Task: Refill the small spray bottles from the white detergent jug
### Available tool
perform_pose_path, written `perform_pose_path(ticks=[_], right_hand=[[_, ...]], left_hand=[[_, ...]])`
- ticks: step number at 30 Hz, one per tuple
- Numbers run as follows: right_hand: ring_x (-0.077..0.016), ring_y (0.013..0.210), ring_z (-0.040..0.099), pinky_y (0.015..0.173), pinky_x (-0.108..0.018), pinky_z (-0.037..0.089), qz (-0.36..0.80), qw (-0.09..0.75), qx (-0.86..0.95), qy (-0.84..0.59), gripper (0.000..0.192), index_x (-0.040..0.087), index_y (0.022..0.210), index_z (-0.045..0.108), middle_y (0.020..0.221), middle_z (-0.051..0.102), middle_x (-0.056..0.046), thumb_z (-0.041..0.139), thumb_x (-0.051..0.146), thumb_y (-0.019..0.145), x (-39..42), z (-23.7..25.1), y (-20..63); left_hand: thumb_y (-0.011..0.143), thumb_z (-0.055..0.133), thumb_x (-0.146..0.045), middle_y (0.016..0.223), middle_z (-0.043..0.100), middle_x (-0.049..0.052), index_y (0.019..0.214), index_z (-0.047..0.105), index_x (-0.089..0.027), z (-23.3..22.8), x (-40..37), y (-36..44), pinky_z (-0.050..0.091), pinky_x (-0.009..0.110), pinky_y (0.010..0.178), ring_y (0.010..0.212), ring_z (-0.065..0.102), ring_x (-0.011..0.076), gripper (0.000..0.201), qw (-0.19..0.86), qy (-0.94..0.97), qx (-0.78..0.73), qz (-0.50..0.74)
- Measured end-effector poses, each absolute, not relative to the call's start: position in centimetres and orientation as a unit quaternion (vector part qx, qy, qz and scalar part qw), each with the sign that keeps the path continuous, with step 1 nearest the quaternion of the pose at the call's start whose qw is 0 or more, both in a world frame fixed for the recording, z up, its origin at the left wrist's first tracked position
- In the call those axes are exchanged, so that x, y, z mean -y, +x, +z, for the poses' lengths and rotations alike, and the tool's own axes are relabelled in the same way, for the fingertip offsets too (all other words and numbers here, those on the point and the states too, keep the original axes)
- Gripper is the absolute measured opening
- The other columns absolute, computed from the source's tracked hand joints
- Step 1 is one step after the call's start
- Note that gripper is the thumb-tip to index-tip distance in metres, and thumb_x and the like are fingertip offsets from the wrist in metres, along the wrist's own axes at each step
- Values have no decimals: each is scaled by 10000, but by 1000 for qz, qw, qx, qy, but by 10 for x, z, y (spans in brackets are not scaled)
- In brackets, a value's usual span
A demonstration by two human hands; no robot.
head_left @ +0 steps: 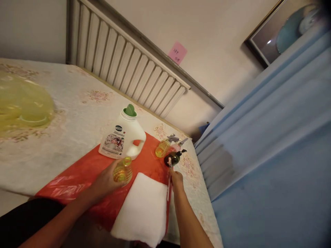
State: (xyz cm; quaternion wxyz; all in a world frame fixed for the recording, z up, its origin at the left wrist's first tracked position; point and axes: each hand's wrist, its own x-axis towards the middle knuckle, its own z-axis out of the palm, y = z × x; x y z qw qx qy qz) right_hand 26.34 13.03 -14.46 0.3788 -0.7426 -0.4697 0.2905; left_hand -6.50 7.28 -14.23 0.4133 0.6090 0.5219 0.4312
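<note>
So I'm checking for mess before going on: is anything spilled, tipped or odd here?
No spill shows. The yellow spray bottle and dark bottle lie on their sides by the red sheet's edge. The jug stands upright. The left hand holds a small yellow bottle without its sprayer.

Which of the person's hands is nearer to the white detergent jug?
Left. The left hand, holding a small yellow bottle, lies just in front of the white detergent jug. The right hand sits farther off to the jug's right, by the dark bottle.
</note>
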Motion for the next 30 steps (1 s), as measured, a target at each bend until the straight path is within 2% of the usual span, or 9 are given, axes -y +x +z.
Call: perform_pose_path(ticks=[4, 8, 12, 15, 20, 26, 30], right_hand=[[-115, 414, 520, 375, -212, 320, 427, 467, 398, -664, 396, 150, 711, 619, 578, 640, -32, 662, 541, 672, -89, -135, 265], [-91, 455, 532, 403, -181, 352, 516, 527, 346, -580, 412, 146, 741, 633, 617, 645, -10, 767, 506, 591, -36, -135, 262], [-85, 467, 546, 430, -167, 377, 566, 555, 306, -527, 383, 136, 731, 640, 624, 666, -23, 808, 451, 595, 8, -141, 261], [-85, 461, 553, 431, -162, 379, 608, 567, 277, -482, 338, 132, 705, 638, 602, 670, -26, 818, 406, 621, 32, -149, 262], [-104, 489, 580, 458, -189, 426, 641, 566, 266, -444, 287, 140, 720, 633, 626, 678, -22, 812, 356, 659, 58, -165, 265], [-125, 509, 603, 494, -230, 484, 650, 573, 239, -438, 279, 174, 731, 626, 640, 680, -15, 830, 345, 644, 73, -171, 259], [-135, 618, 651, 563, -224, 513, 645, 601, 237, -410, 284, 173, 829, 651, 709, 690, -17, 837, 296, 653, 68, -158, 250]], left_hand=[[657, 684, -347, 1280, 586, 92, 1337, 349, -223, -136, -62, -65, 488, 406, 960, 1138, 591, 297, 768, 381, 607, -563, 412], [662, 671, -327, 1315, 567, 99, 1318, 371, -203, -134, -51, -59, 463, 382, 994, 1189, 559, 285, 732, 353, 623, -562, 413], [642, 664, -302, 1263, 615, 90, 1270, 438, -197, -131, -40, -51, 477, 361, 976, 1158, 588, 284, 675, 325, 636, -564, 415], [641, 653, -301, 1290, 597, 99, 1269, 427, -204, -131, -34, -47, 470, 380, 992, 1174, 581, 283, 674, 338, 634, -559, 415], [674, 648, -332, 1307, 567, 130, 1266, 386, -194, -133, -25, -43, 442, 422, 1025, 1189, 568, 278, 662, 377, 623, -542, 420], [667, 671, -317, 1365, 515, 145, 1262, 374, -189, -132, -16, -41, 449, 399, 1031, 1263, 508, 278, 677, 409, 612, -510, 446], [647, 683, -319, 1335, 545, 152, 1235, 401, -183, -134, -15, -39, 452, 428, 1022, 1226, 540, 299, 667, 393, 611, -513, 458]])
